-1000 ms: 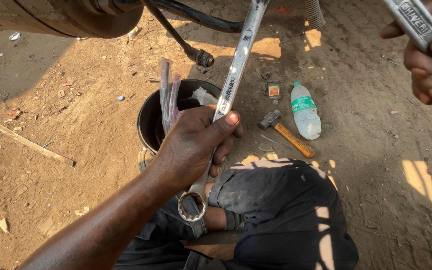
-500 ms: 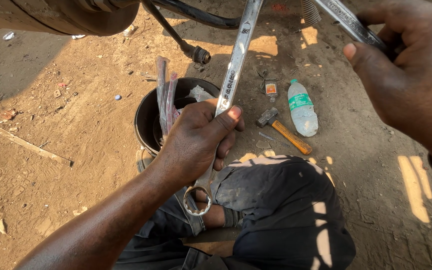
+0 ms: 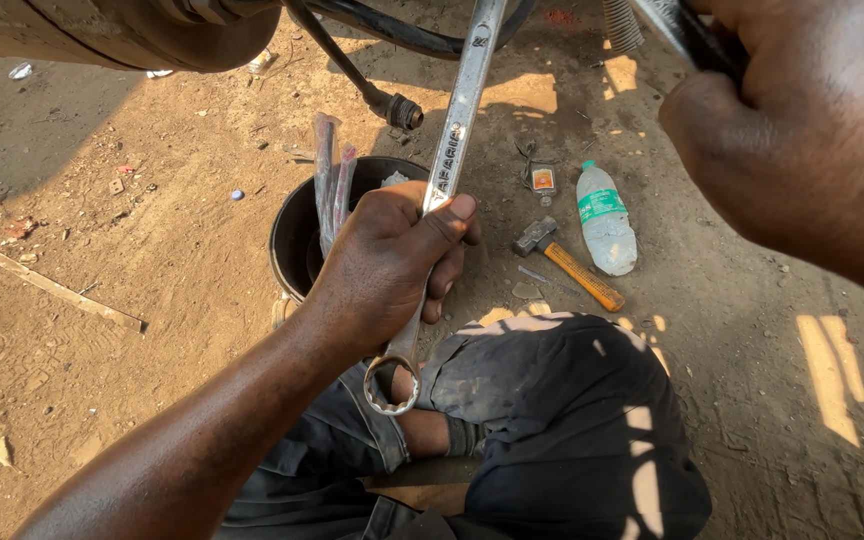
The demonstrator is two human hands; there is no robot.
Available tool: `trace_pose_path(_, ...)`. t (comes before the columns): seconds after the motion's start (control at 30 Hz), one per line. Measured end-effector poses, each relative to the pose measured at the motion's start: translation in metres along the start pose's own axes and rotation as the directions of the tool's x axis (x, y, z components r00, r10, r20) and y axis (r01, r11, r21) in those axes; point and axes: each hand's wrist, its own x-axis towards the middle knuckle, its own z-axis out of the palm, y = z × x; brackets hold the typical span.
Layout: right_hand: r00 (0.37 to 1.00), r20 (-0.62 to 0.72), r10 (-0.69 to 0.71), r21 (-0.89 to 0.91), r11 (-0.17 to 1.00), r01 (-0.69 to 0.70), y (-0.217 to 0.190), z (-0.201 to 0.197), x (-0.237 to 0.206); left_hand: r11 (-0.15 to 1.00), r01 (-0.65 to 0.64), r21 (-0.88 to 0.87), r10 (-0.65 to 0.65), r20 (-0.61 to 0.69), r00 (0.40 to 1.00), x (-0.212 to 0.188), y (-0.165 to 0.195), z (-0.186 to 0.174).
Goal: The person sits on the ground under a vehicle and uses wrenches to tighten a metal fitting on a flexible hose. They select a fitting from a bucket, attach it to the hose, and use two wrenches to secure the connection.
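1. We're looking down at the left hand (image 3: 387,265), fingers wrapped tight around the shaft of a long silver wrench (image 3: 442,190), thumb pressed flat along the metal.
2. The wrench runs steeply up and away from us: its ring end (image 3: 391,382) hangs just below the fist, over the knee of the dark trousers (image 3: 552,420), and its far end goes up past the top edge of the view.
3. Over on the right, the right hand (image 3: 802,130) fills the upper corner, close to the camera, its fingers curled around a second metal tool (image 3: 674,22); only a short stretch of that tool shows, so we can't tell what kind it is.
4. Behind the left fist sits a black bucket (image 3: 292,240) on the dirt, with a few metal bars (image 3: 330,180) standing up out of it.
5. Beyond the wrench, on the ground, lie a hammer (image 3: 567,262) with an orange handle and, just beside it, a clear plastic bottle (image 3: 605,220) on its side.
6. Up top, a black hose with a metal fitting (image 3: 397,108) hangs down from the vehicle's underside (image 3: 102,30).
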Motion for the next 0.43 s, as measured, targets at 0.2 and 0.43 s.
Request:
trace_pose_path(0.2, 0.993, 0.098, 0.072, 0.294, 0.951, -0.098, 0.005, 0.002, 0.007, 1.000, -0.014, 0.004, 0.014, -0.002, 1.000, -0.001, 0.001, -0.001)
trace_pose_path(0.43, 0.976, 0.152, -0.156, 0.917, 0.390, -0.080, 0.036, 0.025, 0.009, 0.999, -0.032, 0.004, 0.032, 0.002, 0.999, -0.001, -0.001, -0.001)
